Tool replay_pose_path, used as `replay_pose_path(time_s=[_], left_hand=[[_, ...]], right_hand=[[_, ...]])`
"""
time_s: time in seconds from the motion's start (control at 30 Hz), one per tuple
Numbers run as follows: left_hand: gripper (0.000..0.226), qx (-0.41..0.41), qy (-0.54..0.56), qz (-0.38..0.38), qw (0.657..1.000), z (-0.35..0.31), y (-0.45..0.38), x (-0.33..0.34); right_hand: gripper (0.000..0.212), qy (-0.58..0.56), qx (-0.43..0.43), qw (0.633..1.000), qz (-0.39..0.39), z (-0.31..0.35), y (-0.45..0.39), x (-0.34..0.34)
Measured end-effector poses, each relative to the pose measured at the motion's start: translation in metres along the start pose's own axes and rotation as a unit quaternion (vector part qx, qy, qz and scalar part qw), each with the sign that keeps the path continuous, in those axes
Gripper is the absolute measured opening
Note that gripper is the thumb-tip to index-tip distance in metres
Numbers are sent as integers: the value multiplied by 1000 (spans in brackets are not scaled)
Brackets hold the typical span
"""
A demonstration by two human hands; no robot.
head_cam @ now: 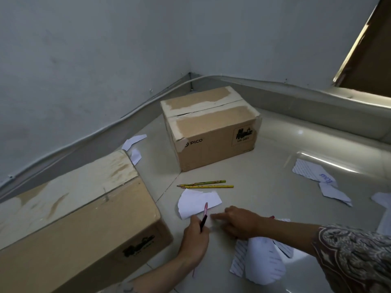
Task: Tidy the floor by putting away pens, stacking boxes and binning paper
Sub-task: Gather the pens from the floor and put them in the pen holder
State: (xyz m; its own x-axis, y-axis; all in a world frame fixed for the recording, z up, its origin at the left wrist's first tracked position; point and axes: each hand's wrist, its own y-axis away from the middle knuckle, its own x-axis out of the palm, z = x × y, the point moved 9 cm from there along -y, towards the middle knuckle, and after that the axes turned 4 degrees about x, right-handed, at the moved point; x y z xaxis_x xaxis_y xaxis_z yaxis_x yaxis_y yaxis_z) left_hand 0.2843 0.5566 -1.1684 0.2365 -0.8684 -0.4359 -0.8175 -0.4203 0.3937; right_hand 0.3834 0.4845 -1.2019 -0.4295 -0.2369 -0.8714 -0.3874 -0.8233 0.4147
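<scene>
My left hand [195,237] is shut on a pink and dark pen [204,214] that points up over a torn white paper [196,203] on the floor. Beside it my right hand [237,220] hovers low with its forefinger stretched toward the pen, and it holds nothing that I can see. Two yellow-green pencils [203,184] lie side by side just beyond the paper. A PICO cardboard box [211,127] stands in the corner. A larger cardboard box [74,218] lies at my left.
More torn paper lies around: lined sheets [262,261] under my right forearm, pieces at the right [313,172], scraps [133,142] behind the large box. Grey walls meet behind the PICO box. A brown door [368,49] is at the upper right.
</scene>
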Motion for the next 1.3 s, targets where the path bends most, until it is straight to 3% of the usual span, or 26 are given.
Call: replay_pose_path(time_s=[0.17,0.4,0.6,0.77,0.9,0.97,1.07,1.17,1.3], left_hand=[[14,37,-13,35,999,-22,9,1],[8,42,-41,95,994,-39,17,4],[7,42,-46,100,993,-53,7,-13],[17,29,33,53,998,-64,-13,-33],[21,64,62,64,994,-95,-32,-32],[21,64,86,81,991,-106,-44,-28],[14,48,101,86,990,-105,-57,-25],[9,37,93,69,993,-101,-67,-31],[16,34,99,79,991,-110,-68,-42]], right_hand=[[25,17,-11,1000,14,-8,34,-25],[31,182,-39,982,3,6,51,-2],[30,230,-63,971,3,20,33,-17],[30,124,48,987,-94,-14,20,-86],[23,-68,120,981,-135,-48,11,-125],[22,-233,132,953,-140,-58,4,-135],[19,-465,128,870,-106,-56,-2,-134],[15,-489,101,863,-72,-46,-10,-136],[7,-515,85,847,-101,-42,-3,-157]])
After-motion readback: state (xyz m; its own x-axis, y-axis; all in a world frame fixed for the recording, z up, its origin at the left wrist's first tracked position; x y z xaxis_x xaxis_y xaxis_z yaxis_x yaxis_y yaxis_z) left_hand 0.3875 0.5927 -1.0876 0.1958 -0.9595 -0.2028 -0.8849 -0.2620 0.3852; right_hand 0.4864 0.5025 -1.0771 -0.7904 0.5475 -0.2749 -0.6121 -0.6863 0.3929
